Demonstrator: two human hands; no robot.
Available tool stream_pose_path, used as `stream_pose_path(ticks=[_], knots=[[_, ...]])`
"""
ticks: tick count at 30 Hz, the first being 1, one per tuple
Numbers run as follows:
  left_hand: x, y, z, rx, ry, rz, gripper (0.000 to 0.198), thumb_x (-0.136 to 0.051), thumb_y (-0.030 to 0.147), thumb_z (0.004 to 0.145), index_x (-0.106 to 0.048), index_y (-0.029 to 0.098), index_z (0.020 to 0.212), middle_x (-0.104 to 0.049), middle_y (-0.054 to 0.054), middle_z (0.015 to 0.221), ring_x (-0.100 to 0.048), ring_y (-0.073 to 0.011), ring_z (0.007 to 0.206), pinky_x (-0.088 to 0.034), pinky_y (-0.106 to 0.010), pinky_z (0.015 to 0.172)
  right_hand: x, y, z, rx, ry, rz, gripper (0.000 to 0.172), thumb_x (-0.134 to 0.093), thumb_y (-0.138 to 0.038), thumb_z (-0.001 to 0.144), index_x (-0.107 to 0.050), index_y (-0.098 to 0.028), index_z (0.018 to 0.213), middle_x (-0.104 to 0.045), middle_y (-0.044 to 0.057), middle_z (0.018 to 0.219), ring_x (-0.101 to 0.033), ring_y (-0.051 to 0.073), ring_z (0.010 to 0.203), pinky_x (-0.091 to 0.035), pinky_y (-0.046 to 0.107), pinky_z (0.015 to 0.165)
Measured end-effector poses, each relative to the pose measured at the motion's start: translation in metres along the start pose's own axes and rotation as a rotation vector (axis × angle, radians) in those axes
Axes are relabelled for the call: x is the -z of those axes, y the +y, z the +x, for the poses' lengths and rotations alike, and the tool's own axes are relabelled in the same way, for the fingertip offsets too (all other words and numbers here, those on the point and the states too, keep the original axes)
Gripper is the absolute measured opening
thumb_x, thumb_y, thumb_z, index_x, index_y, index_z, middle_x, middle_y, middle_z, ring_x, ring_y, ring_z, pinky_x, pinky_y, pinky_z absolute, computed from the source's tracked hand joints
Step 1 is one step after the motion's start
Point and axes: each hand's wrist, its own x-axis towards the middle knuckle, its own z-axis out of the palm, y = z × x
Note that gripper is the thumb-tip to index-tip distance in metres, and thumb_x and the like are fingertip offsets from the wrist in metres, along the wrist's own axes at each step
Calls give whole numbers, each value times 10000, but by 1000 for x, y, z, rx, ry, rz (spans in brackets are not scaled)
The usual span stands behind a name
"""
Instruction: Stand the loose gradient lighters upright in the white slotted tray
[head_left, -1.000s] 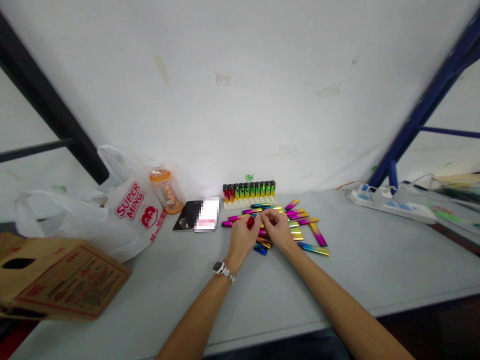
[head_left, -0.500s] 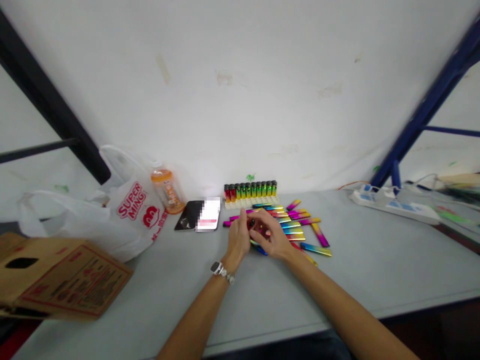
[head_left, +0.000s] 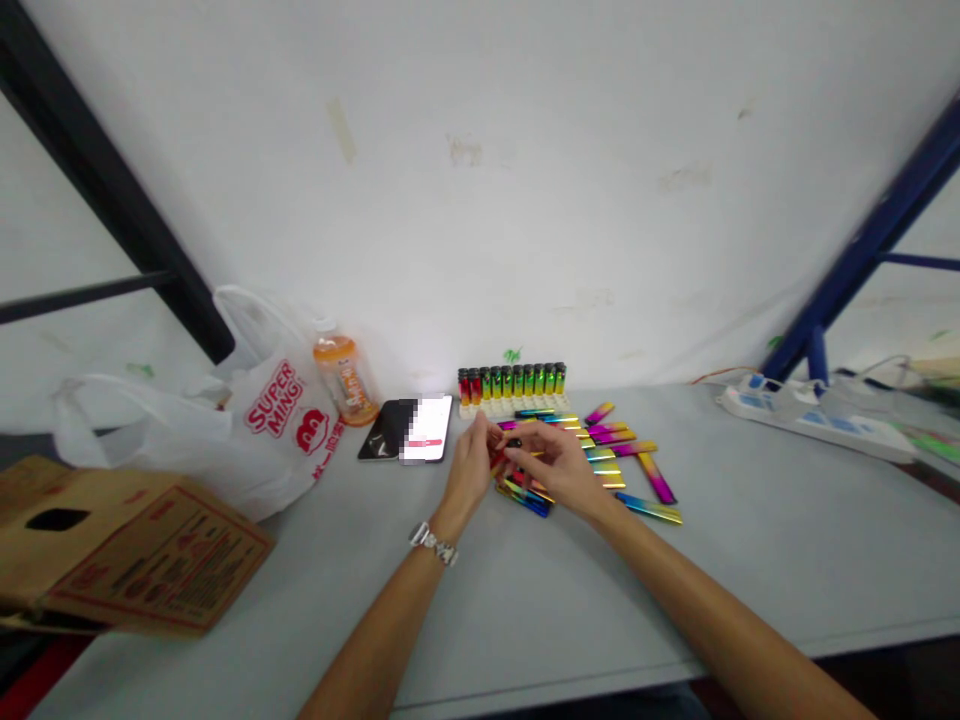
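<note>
My left hand (head_left: 470, 464), with a silver watch on its wrist, is closed around a small red lighter with a black top (head_left: 499, 458). From the other side, my right hand (head_left: 564, 466) pinches the same lighter near its black end; the fingers hide much of it. Beneath and to the right of my hands lies a loose pile of shiny rainbow metal lighter cases (head_left: 609, 467). Just behind, lighters with black tops (head_left: 517, 382) stand upright in a row in a white rack (head_left: 491, 408). Two at the left end are red, the others green to yellow.
To the left are a tablet (head_left: 386, 430) with a lit phone-like screen, an orange drink bottle (head_left: 349, 385), a white plastic bag (head_left: 247, 450) and a cardboard box (head_left: 161, 560). A white power strip (head_left: 817, 425) lies at the right, by a blue metal post (head_left: 862, 250).
My hands have drawn slightly apart, and more of the red lighter shows between them. My right hand has turned a little. The whole view has shifted slightly.
</note>
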Motion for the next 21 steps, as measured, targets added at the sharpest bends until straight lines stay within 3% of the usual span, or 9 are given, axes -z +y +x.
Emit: stream_pose_path(ticks=[4,10,15,21], knots=[[19,1,0,-93,52,141,454,-385,539,950,-598,179,773,-634,-36,745,-597,-170,727,-470,-288,690,16,2,35,9,93,29,365,-737,-430,773,-556,-222,1012,-701,37,907,-708,183,673,-531,250,470],[31,-13,-5,-201,147,359,256,-483,329,915,-594,184,735,-600,-48,820,-567,-187,823,-451,-291,722,34,24,101,27,68,-293,218,-705,-328,774,-571,-194,881,-687,14,731,-658,160,624,-502,240,485],[29,-23,-9,-206,105,389,246,-501,290,910,-632,183,731,-636,-71,893,-566,-211,926,-454,-319,788,27,38,141,119,66,-509,77,-665,-185,764,-625,-173,829,-675,11,713,-606,143,626,-476,266,604],[30,-23,-12,-190,76,354,272,-469,272,931,-655,180,754,-632,-67,885,-577,-205,921,-454,-330,832,17,45,157,118,74,-624,72,-660,-142,746,-664,-165,815,-652,-4,696,-556,133,615,-445,278,666]])
